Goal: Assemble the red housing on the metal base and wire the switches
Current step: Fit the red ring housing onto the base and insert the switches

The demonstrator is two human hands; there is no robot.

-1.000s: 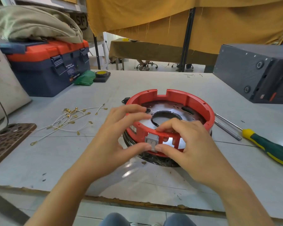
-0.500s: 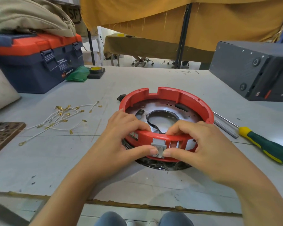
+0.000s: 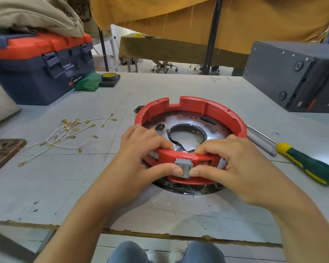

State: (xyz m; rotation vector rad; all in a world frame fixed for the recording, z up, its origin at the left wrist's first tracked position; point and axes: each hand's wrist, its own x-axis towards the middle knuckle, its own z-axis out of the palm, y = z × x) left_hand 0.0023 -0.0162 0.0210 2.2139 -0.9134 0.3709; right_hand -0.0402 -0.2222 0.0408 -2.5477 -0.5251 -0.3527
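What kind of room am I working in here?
Likely a workshop or assembly bench: a navy and orange plastic toolbox on the scuffed grey worktable, a green-and-yellow-handled screwdriver, and loose white wires with brass terminals.

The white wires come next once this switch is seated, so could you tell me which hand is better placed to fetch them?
Probably the left hand: the white wires lie on its side of the red housing, while the right hand would have to cross over it.

My left hand (image 3: 139, 158) and right hand (image 3: 234, 164) cover the near rim of the red housing (image 3: 190, 111); beneath my thumbs, the metal base (image 3: 188, 189) shows only a dark sliver.
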